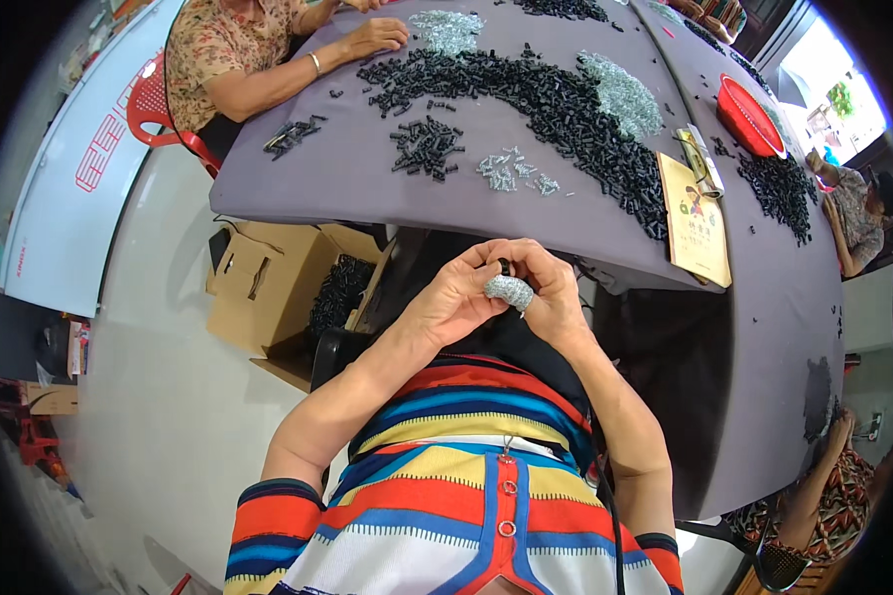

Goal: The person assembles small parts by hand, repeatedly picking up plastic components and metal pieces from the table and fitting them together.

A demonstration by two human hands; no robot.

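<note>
My left hand (453, 303) and my right hand (554, 296) meet in front of my body, just off the table's near edge. Their fingertips pinch a small black piece (506, 267) between them; its exact shape is mostly hidden by the fingers. Right below it is a silvery-grey, rough-textured roll (509, 291), against the fingers and my right thumb. I cannot make out whether it is worn on a finger or held. Beyond my hands on the table are a small heap of black cylindrical pieces (427, 147) and a little group of silvery screw-like pieces (503, 171).
A long black heap (526, 87) curves over the grey tablecloth (308, 188) beside a silvery pile (620, 94). At right are a yellow booklet (695, 223) and a red basket (747, 117). An open cardboard box (268, 288) stands below; a person's hand (377, 37) rests at far left.
</note>
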